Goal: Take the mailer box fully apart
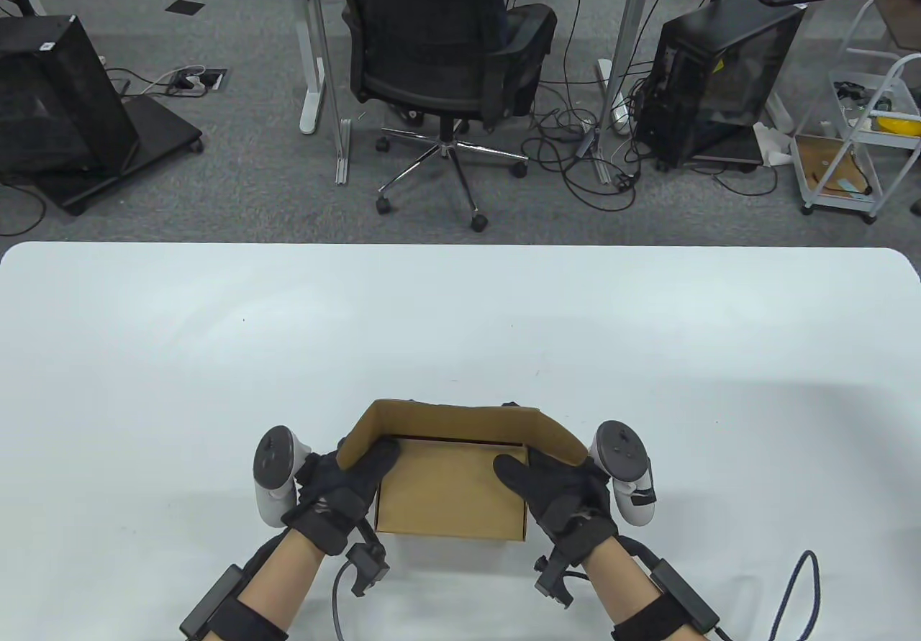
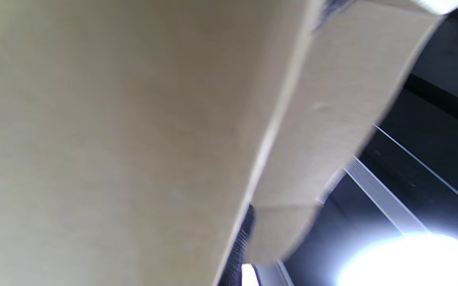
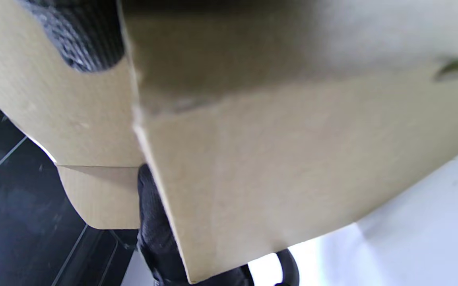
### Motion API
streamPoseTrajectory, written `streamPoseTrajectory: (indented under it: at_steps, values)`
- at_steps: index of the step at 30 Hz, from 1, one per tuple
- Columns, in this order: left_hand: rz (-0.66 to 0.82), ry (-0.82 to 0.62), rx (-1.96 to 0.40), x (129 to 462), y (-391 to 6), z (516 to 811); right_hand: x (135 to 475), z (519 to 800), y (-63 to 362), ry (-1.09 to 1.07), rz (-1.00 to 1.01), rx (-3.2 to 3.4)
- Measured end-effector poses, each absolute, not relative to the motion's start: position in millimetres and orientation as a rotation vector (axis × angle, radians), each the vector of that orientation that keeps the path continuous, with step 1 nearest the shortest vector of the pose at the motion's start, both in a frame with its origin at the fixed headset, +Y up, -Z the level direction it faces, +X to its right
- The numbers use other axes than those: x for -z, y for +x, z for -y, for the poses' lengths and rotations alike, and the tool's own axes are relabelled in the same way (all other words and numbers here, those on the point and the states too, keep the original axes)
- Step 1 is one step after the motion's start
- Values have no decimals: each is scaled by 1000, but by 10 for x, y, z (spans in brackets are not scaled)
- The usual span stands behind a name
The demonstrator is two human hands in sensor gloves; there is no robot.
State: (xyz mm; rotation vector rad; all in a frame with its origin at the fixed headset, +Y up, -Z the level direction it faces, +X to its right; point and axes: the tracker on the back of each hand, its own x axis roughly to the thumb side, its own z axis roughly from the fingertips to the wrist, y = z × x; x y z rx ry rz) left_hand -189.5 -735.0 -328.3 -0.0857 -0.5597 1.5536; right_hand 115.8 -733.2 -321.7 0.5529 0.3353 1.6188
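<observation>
A brown cardboard mailer box (image 1: 450, 490) sits near the table's front edge, its lid flap (image 1: 460, 421) raised at the back with side tabs angled out. My left hand (image 1: 352, 483) grips the box's left side, thumb on top. My right hand (image 1: 550, 486) grips the right side, thumb on top. In the left wrist view the box wall (image 2: 113, 139) and a lid tab (image 2: 324, 119) fill the frame. In the right wrist view the box wall (image 3: 292, 159) and a tab (image 3: 74, 119) show, with gloved fingers (image 3: 153, 222) behind the wall.
The white table (image 1: 216, 353) stretches wide to the left, right and back of the box. Beyond its far edge stand an office chair (image 1: 446, 58), desks and computer towers on the floor.
</observation>
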Motion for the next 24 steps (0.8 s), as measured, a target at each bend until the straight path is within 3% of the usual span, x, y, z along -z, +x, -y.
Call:
streamPoseTrajectory:
  at_steps: [7, 12, 17, 24]
  values:
    - [542, -54, -1488, 3281, -1901, 7426, 3251, 7388, 1239, 566, -217, -1573]
    - [669, 101, -1306, 3269, -1905, 7393, 3261, 7376, 1282, 560, -205, -1537]
    - [746, 101, -1211, 3309, -1941, 7381, 3216, 7364, 1289, 557, -84, -1554]
    - [710, 147, -1261, 3296, -1902, 7532, 3197, 7320, 1343, 389, -48, -1450]
